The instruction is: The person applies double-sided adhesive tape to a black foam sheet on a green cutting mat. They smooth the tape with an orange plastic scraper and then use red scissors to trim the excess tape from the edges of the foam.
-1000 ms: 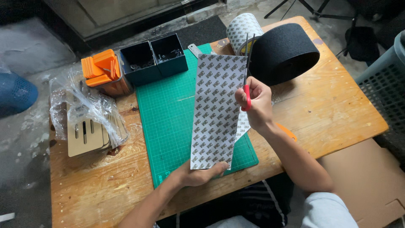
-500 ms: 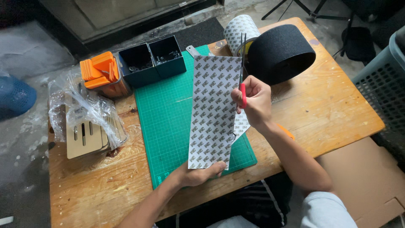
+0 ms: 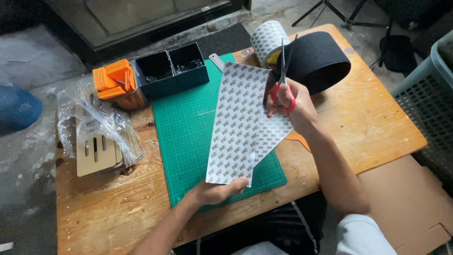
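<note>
Printed backing sheet (image 3: 240,127), white with a grey repeating pattern, held tilted above the green cutting mat (image 3: 188,137), near end low, far end raised toward the rolls. Pinched at the near corner by the left hand (image 3: 217,192), fingers clenched on the sheet's edge. Cut along the right side by red-handled scissors (image 3: 282,80), blades pointing up and away, gripped by the right hand (image 3: 295,106) with fingers clenched through the handle loops; blades apparently slightly parted, though hard to judge from this angle. Just behind the scissors, a wide black roll (image 3: 318,59) and a smaller roll (image 3: 266,40) of the same patterned sheet, both on the wooden worktop (image 3: 373,123). At the mat's far edge, a dark two-compartment box (image 3: 172,71) with small parts inside, beside an orange holder (image 3: 115,80). Further left, crumpled clear plastic bags (image 3: 94,123) over flat wooden pieces (image 3: 96,153). Off to the right, a grey perforated basket (image 3: 427,99) and cardboard (image 3: 415,203) on the floor.
</note>
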